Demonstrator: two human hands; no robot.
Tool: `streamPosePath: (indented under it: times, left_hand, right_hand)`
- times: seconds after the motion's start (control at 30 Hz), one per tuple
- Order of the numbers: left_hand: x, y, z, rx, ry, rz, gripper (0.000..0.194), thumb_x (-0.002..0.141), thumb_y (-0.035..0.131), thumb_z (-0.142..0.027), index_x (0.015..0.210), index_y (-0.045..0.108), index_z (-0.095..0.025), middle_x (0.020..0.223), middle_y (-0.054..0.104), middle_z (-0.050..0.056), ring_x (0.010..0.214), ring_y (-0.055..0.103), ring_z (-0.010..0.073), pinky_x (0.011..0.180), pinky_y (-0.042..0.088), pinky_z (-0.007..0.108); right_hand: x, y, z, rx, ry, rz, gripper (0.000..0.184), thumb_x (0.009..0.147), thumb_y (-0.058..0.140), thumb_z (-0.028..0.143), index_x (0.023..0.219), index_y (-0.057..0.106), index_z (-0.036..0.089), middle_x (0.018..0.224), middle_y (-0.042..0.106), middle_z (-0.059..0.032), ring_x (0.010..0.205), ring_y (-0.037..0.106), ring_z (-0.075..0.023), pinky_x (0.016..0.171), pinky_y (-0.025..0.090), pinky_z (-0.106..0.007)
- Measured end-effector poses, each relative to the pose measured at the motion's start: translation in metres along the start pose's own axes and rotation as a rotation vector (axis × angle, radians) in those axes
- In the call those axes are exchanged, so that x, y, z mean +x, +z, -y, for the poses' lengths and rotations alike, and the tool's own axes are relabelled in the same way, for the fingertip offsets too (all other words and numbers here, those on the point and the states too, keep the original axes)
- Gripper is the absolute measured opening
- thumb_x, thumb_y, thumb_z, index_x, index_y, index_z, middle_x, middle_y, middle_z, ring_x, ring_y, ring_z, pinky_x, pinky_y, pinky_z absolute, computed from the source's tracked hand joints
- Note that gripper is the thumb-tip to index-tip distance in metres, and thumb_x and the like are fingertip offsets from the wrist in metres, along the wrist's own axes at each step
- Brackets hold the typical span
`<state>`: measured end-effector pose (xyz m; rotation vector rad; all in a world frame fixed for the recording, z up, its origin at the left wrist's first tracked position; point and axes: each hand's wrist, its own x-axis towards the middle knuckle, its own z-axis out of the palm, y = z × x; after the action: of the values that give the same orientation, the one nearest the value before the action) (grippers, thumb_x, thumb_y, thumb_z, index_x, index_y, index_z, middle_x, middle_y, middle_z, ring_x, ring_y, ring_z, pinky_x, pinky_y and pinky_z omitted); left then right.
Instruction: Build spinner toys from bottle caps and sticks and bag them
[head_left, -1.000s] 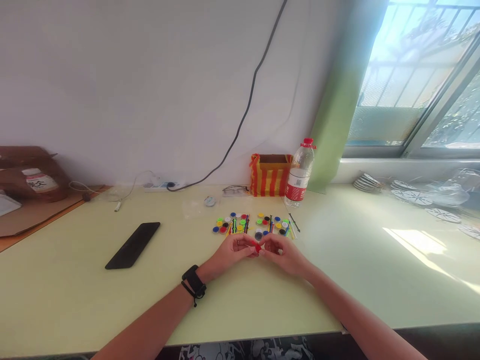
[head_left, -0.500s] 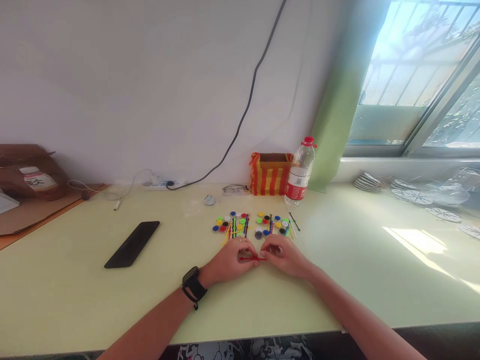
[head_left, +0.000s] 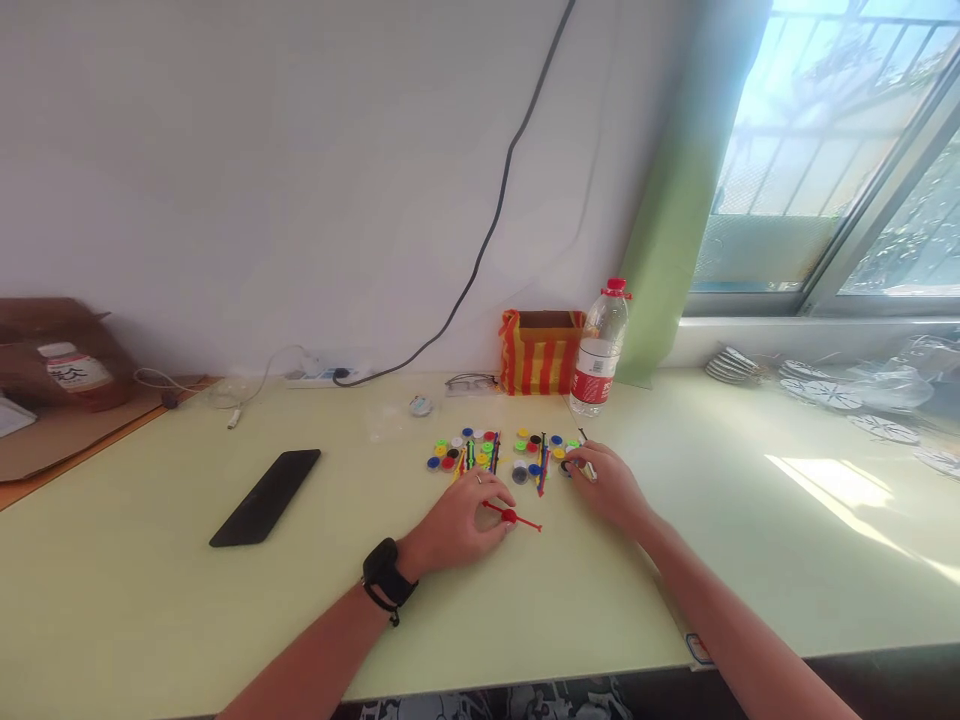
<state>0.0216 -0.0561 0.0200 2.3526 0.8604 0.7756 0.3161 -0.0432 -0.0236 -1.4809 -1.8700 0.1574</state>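
Note:
My left hand [head_left: 461, 520] pinches a thin red arrow-shaped stick [head_left: 529, 523] with a red disc [head_left: 509, 516] at its middle, low over the table. My right hand [head_left: 611, 490] is at the right-hand group of small parts, fingers bent down beside a black disc [head_left: 565, 467]. What its fingertips grip, if anything, is too small to make out. A black stick [head_left: 583, 435] shows just past these fingers. In front of both hands lie coloured discs [head_left: 523, 434] and coloured sticks [head_left: 541, 470], in two groups. My left fingers partly cover the left group.
Behind the parts stand a striped red-and-yellow bag [head_left: 541, 355] and a clear bottle [head_left: 598, 350] with a red cap. A black phone [head_left: 266, 497] lies to the left. Glasses [head_left: 471, 381] and a power strip [head_left: 319, 378] are by the wall. Patterned round pieces [head_left: 821, 392] lie far right.
My right hand has let go of the red stick and moved right and away from me to the right-hand parts. The red stick now tilts in my left hand, its disc showing.

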Motion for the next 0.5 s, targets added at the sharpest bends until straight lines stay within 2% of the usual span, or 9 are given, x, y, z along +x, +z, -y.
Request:
streamPosePath:
  times: [0.13,0.27,0.37,0.5]
  left_hand:
    - [0.002,0.002,0.000,-0.105,-0.069,0.070,0.014,0.088,0.071,-0.029,0.101,0.072,-0.024,0.099,0.074,0.004,0.089,0.068,0.0199,0.084,0.056,0.034]
    - [0.003,0.009,0.004,-0.318,-0.126,0.102,0.023,0.088,0.074,-0.035,0.106,0.069,-0.020,0.097,0.075,0.005,0.087,0.070,0.0187,0.083,0.058,0.033]
    - [0.002,0.012,0.007,-0.422,-0.155,0.101,0.032,0.086,0.077,-0.036,0.111,0.067,-0.019,0.099,0.075,0.007,0.090,0.071,0.0197,0.088,0.059,0.035]
    - [0.002,0.011,0.006,-0.414,-0.179,0.057,0.038,0.088,0.075,-0.041,0.117,0.064,-0.020,0.100,0.074,0.007,0.090,0.070,0.0200,0.088,0.058,0.037]
  right_hand:
    - [-0.009,0.004,0.033,0.125,-0.133,0.003,0.013,0.096,0.057,0.030,0.090,0.067,0.023,0.086,0.068,-0.0057,0.083,0.064,-0.0219,0.077,0.050,-0.035]
    - [-0.021,0.013,0.065,0.248,-0.293,0.280,0.008,0.095,0.064,0.030,0.094,0.067,0.022,0.089,0.069,-0.0044,0.081,0.063,-0.0186,0.071,0.048,-0.029]
    - [-0.024,0.016,0.070,0.298,-0.255,0.371,0.012,0.098,0.059,0.027,0.093,0.068,0.021,0.088,0.070,-0.0039,0.078,0.062,-0.0174,0.069,0.047,-0.028]
    - [-0.022,0.013,0.066,0.340,-0.188,0.356,0.014,0.098,0.055,0.026,0.093,0.067,0.022,0.087,0.070,-0.0035,0.072,0.061,-0.0161,0.065,0.047,-0.027]
